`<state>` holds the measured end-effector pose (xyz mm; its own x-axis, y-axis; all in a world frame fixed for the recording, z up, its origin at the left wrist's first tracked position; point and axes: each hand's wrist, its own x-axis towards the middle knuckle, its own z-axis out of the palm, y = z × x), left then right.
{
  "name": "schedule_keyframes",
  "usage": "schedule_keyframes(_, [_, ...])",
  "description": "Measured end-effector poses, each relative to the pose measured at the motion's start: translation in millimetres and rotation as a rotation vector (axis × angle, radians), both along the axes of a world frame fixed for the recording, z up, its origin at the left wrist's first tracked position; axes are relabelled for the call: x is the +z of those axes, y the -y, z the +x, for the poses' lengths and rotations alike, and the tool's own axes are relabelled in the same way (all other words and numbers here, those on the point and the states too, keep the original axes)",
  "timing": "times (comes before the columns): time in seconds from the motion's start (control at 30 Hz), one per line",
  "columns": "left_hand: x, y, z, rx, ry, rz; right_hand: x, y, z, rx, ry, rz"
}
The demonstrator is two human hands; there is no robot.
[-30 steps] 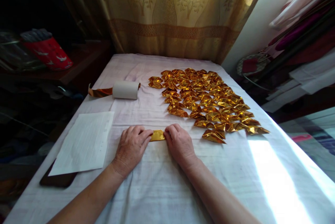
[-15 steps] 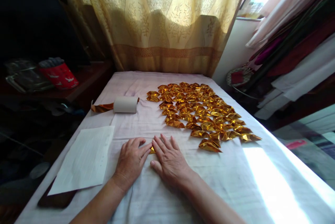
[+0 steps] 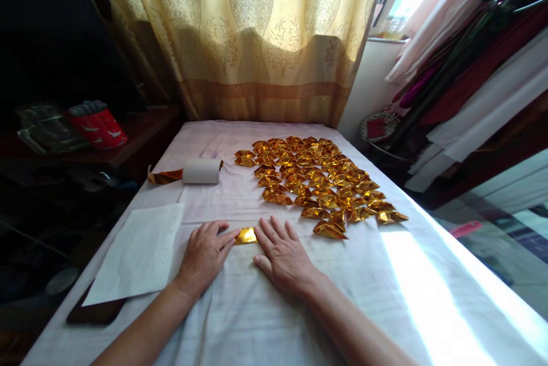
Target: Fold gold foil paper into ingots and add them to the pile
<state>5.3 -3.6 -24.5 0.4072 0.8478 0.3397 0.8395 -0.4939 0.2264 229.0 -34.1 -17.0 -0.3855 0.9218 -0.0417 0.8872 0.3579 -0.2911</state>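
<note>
A small folded strip of gold foil paper lies on the white cloth between my hands. My left hand has its fingers curled, with thumb and forefinger closed on the strip's left end. Flat on the cloth, my right hand covers the right end with its fingers spread and the thumb apart. Beyond it, to the right, are several rows of folded gold foil ingots, the nearest ingot just past my right fingertips.
At left on the bed-like surface lie a pale grey roll with copper foil at its ends, a white paper sheet and a dark flat object partly under it. A curtain hangs behind; clothes hang at right.
My hands have moved apart, the left one leftward, showing more of the gold strip between them. The whole view has shifted slightly.
</note>
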Motion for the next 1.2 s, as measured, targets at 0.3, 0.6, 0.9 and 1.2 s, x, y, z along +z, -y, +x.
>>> schedule_keyframes(0.3, [10.5, 16.3, -13.1, -0.057, -0.151, 0.086, -0.3, 0.9, -1.3, -0.017, -0.016, 0.012])
schedule_keyframes(0.6, [-2.2, 28.2, 16.5, -0.124, -0.216, -0.103, -0.4, 4.1, -0.1, -0.032, -0.012, 0.048])
schedule_keyframes(0.9, [-12.6, 31.0, -4.8, -0.100, -0.192, -0.102, -1.4, 5.2, 0.0, -0.042, 0.020, 0.067])
schedule_keyframes(1.2, [25.1, 9.9, 13.2, -0.059, -0.121, -0.070, 5.5, 2.3, -1.0, -0.120, -0.076, 0.198])
